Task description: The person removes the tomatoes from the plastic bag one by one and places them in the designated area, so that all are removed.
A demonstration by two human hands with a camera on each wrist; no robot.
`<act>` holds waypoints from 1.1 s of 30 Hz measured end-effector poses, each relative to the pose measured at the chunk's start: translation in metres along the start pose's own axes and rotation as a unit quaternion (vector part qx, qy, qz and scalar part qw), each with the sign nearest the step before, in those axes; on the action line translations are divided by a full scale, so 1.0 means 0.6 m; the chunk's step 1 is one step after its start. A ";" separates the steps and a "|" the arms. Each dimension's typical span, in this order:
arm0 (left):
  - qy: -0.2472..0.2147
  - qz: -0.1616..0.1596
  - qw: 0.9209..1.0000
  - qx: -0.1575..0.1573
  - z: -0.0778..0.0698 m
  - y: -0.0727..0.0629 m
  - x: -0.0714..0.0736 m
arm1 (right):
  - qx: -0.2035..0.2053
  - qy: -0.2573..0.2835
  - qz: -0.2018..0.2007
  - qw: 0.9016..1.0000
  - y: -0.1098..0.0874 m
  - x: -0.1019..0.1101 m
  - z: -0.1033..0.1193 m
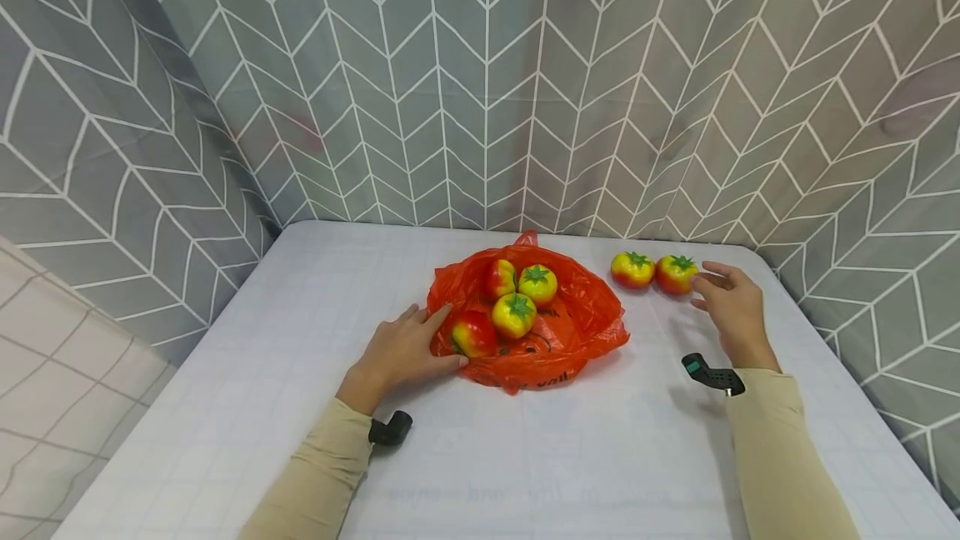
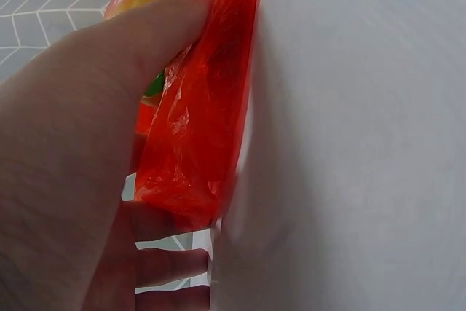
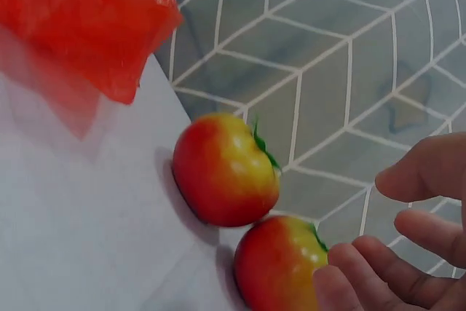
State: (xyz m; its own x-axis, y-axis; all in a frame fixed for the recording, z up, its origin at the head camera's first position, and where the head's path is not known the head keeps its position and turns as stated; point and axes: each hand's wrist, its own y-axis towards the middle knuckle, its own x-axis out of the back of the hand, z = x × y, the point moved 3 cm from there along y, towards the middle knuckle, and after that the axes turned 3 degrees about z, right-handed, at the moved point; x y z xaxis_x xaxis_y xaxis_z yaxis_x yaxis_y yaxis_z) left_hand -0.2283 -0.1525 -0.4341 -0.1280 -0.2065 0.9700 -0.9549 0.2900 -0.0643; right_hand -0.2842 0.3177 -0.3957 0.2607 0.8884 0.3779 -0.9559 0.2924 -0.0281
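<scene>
A red plastic bag (image 1: 570,340) lies spread with its mouth up, several red-and-yellow toy tomatoes (image 1: 514,316) inside. At its left side my left hand (image 1: 405,348) holds the rim. The left wrist view shows the thumb (image 2: 156,30) over the red film (image 2: 200,121), with the other fingers partly behind it. Two more tomatoes sit side by side right of the bag: a left one (image 1: 632,270) and a right one (image 1: 676,274). My right hand (image 1: 731,307) is by the right tomato (image 3: 277,264), its fingers loosely bent and holding nothing; whether a fingertip touches it, I cannot tell.
A white-covered table (image 1: 570,457) carries everything. Grey curtain cloth (image 1: 487,90) with white zigzag lines rises behind its back edge and along the sides. Each wrist wears a small black camera, one on the left (image 1: 390,429) and one on the right (image 1: 712,375).
</scene>
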 end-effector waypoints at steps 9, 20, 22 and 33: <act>-0.002 0.001 1.000 0.000 -0.004 0.000 0.009 | 0.065 -0.008 0.045 0.997 -0.020 -0.023 0.034; -0.002 -0.001 1.000 -0.005 -0.004 -0.005 0.006 | 0.114 0.008 0.156 0.981 -0.040 -0.076 0.073; -0.004 0.003 1.000 -0.003 -0.004 -0.004 0.005 | 0.117 0.012 0.182 0.976 -0.038 -0.086 0.078; -0.002 0.002 1.000 -0.005 -0.002 -0.004 0.003 | 0.119 -0.031 0.283 0.951 -0.022 -0.155 0.122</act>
State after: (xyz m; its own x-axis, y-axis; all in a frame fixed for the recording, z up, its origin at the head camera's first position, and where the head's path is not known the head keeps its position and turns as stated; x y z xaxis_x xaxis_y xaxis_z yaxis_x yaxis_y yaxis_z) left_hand -0.2260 -0.1526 -0.4318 -0.1334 -0.2097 0.9686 -0.9517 0.2998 -0.0662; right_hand -0.3054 0.2054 -0.3627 -0.3071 0.8550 0.4180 -0.9460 -0.3223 -0.0357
